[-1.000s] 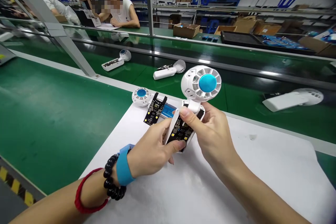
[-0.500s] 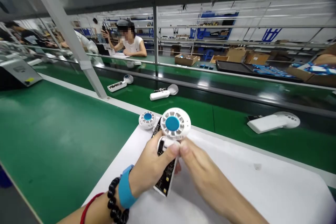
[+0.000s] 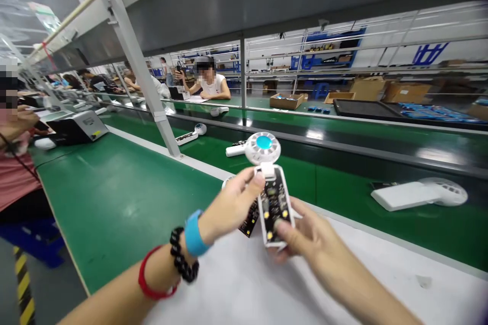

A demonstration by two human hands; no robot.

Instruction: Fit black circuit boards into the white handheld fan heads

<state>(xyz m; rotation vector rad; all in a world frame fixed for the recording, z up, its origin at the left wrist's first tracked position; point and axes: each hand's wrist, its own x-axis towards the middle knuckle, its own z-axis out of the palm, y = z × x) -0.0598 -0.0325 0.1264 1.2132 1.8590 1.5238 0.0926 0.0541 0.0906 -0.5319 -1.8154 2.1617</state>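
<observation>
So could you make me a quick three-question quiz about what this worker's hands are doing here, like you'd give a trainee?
1. True or false: both hands hold the small white fan.
2. What colour is the round centre of the fan's head?
A. red
B. blue
C. yellow
3. Fill in: the fan's handle lies open, showing a dark ____ board inside.

Key
1. True. The left hand pinches it near the neck and the right hand grips the lower end, above the white mat.
2. B.
3. Circuit. Another loose circuit board shows just behind the left hand.
</observation>
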